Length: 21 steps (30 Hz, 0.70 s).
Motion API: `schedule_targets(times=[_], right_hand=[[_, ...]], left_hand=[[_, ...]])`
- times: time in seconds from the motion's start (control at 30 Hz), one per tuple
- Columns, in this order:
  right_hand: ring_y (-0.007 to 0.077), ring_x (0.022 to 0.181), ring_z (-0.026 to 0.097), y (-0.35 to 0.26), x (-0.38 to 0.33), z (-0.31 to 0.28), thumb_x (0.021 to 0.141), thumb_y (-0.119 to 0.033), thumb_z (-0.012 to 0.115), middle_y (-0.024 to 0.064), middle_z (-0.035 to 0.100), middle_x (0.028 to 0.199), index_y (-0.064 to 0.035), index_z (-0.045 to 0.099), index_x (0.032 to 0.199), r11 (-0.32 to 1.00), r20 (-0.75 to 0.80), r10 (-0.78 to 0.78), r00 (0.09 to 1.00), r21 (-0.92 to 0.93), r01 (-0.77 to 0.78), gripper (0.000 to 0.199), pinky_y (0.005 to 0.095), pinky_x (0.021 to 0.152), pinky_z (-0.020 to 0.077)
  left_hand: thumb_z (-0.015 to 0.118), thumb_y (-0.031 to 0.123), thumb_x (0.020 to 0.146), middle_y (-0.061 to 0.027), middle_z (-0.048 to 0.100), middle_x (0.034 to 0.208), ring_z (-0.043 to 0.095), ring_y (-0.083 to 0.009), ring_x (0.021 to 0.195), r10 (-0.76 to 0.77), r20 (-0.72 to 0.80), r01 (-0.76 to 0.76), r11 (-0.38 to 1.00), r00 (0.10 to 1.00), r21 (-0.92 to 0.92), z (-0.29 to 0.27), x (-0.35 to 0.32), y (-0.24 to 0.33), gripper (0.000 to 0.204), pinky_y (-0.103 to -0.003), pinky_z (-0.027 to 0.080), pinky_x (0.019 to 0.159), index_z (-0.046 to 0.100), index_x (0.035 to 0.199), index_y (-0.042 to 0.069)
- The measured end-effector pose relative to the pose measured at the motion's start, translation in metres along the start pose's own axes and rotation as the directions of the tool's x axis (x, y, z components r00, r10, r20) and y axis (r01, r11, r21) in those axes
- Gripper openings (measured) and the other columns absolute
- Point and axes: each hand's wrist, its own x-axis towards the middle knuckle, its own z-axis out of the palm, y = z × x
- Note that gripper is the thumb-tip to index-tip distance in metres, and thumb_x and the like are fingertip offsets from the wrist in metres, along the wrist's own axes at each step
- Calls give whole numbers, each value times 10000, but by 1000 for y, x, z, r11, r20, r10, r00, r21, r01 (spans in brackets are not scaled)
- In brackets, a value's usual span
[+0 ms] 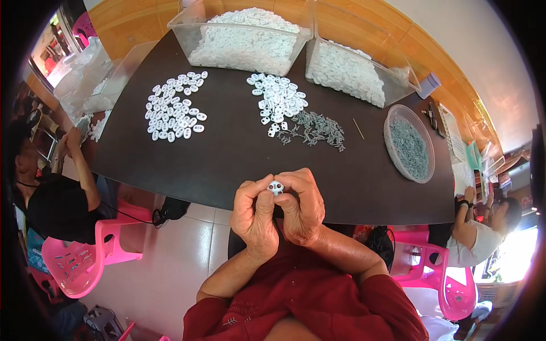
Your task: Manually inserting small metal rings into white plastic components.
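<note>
I see both hands clenched on one small white plastic piece, left hand and right hand pinching its rim at six o'clock of the dark table; it looks light, stiff, slippery.

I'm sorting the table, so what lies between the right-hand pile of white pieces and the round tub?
A loose heap of small grey pins, seen in the head view, beside the white pieces and the tub.

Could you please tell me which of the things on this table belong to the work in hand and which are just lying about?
In use:
- white plastic piece, pinched between left hand and right hand
- white pieces pile
- grey pins heap
- finished-looking white pieces
- two clear bins of white pieces
- round tub of grey pins

Lying about:
- thin stick
- glasses
- pink chair
</note>
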Motion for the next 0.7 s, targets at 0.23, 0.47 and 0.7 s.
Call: schedule_targets(times=[0.23,0.47,0.7], right_hand=[[194,675,519,1,0,2,862,-60,595,131,589,874,34,539,1006,998,-4,-61,998,-19,60,181,282,572,436],[213,654,529,4,4,0,834,-12,590,131,591,844,28,549,951,983,25,-159,987,-93,161,130,303,551,435],[199,618,512,4,6,-2,827,-14,596,113,584,790,21,548,923,979,18,-178,984,-96,179,113,299,534,425]], left_hand=[[496,94,946,-1,476,849,404,-75,767,40,-1,-40,999,999,33,-2,-2,-3,154,-218,358,698,574,1023,-15],[496,96,946,-14,471,842,402,-94,771,101,-28,-96,985,995,142,2,-2,-3,152,-228,364,701,571,1007,-22],[501,97,943,-27,489,815,416,-107,728,183,-10,-179,971,983,158,3,-1,-6,155,-230,362,647,563,991,-37]])
